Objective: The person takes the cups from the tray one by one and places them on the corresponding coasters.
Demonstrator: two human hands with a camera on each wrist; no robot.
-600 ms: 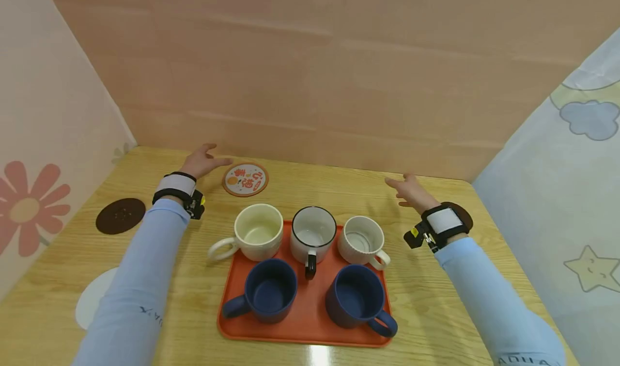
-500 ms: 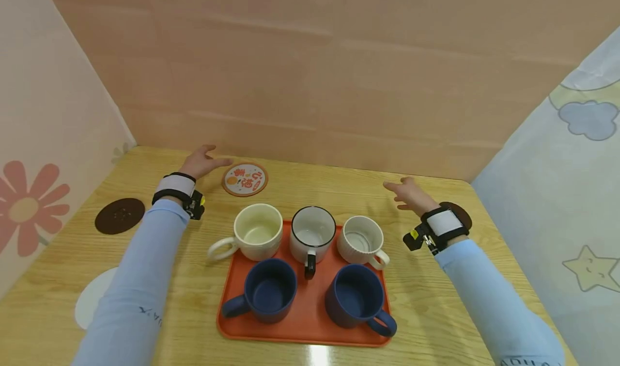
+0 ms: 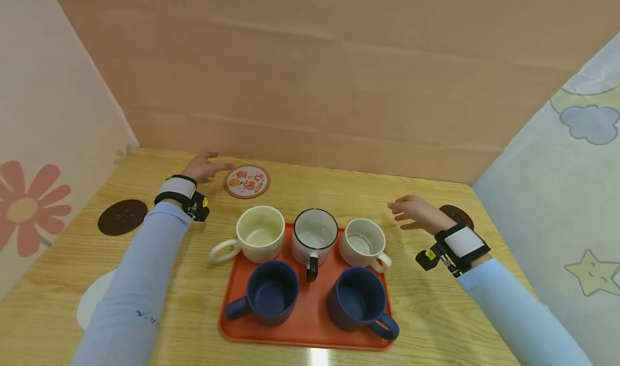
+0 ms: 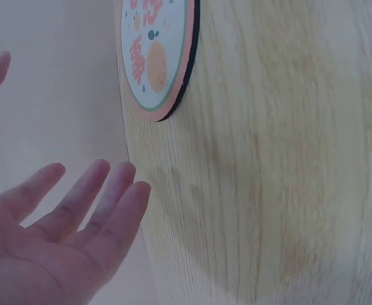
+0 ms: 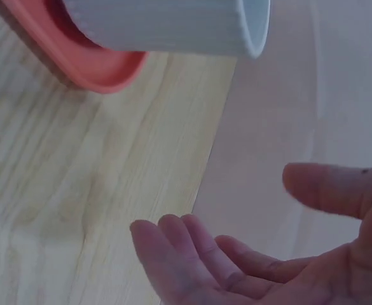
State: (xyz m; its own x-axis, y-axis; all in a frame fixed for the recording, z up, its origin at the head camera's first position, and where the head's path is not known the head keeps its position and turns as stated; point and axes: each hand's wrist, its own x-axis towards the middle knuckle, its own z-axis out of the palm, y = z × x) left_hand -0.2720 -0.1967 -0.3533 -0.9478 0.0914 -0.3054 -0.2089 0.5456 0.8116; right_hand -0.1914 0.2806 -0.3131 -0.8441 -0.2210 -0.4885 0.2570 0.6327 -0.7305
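Note:
My left hand [image 3: 205,167] is held with fingers spread beside a round printed coaster [image 3: 247,181] with an orange rim, and grips nothing. In the left wrist view that coaster [image 4: 155,57] lies past the fingertips. My right hand [image 3: 417,213], empty too, hovers right of a small white ribbed cup [image 3: 355,252]; its fingers are loosely bent in the right wrist view. That cup stands on a red tray [image 3: 310,323] with a cream mug [image 3: 261,252], a black-rimmed white mug [image 3: 305,252] and two navy mugs [image 3: 272,301]. The cream mug's handle juts over the tray's left edge.
A dark brown coaster [image 3: 122,217] lies at the left, and another brown coaster [image 3: 457,215] lies behind the right wrist. The left forearm partly covers a white round coaster [image 3: 92,298]. Upright panels close off the wooden table [image 3: 329,183] at the back and both sides.
My right hand has drawn back towards me and slightly right, its fingers closer together. The left hand has sunk a little beside the printed coaster. Mugs and tray stay put.

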